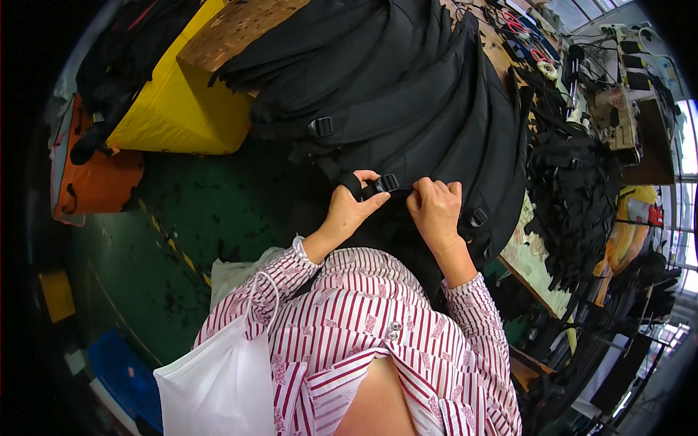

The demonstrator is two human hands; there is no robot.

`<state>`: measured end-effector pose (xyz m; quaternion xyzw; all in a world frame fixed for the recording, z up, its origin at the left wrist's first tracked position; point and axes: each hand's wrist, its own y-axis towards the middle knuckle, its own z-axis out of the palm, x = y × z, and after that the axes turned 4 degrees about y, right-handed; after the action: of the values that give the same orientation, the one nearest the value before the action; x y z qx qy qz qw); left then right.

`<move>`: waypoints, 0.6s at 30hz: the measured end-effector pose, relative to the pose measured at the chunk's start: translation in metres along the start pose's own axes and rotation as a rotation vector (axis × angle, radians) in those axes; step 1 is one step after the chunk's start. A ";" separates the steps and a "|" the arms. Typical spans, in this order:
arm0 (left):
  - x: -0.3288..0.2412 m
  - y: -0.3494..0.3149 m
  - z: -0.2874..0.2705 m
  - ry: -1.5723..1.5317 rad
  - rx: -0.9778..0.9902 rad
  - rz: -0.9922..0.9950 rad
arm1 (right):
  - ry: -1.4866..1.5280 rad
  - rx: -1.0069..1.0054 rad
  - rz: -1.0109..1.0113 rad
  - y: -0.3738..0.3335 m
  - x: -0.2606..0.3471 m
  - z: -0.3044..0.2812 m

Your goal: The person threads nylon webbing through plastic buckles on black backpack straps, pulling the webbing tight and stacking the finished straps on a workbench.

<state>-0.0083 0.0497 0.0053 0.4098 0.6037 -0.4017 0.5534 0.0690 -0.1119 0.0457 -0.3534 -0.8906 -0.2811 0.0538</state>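
Observation:
A black plastic strap buckle (387, 183) on a black strap is pinched between the thumb and fingers of my left hand (346, 218). Just to its right, my right hand (438, 211) is closed, its fingertips pressed together at the edge of the black fabric; what lies between them is hidden. Beyond both hands spreads a fanned pile of black padded straps (407, 109). Another buckle (321, 126) shows on the pile to the far left of my hands, and one more buckle (478, 217) sits right of my right hand.
Right of the pile, a heap of black webbing pieces (574, 203) lies by the worn table edge (534, 269). Red-handled scissors (515, 23) rest at the far right. A yellow bin (182, 109) and an orange container (98, 174) stand left on the green floor (211, 189).

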 end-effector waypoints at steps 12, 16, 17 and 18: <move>-0.018 -0.018 -0.019 0.207 0.066 0.188 | 0.017 -0.026 0.022 0.007 -0.002 -0.022; -0.016 -0.018 -0.020 0.362 0.083 0.341 | 0.247 0.019 0.016 0.019 0.026 -0.027; -0.016 -0.018 -0.019 0.362 0.080 0.340 | 0.305 0.047 0.012 0.023 0.035 -0.026; -0.014 -0.018 -0.017 0.415 0.083 0.467 | 0.347 0.095 0.020 0.027 0.041 -0.024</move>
<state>-0.0301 0.0589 0.0214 0.6329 0.5766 -0.1959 0.4782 0.0533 -0.0841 0.0901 -0.3056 -0.8766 -0.2949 0.2262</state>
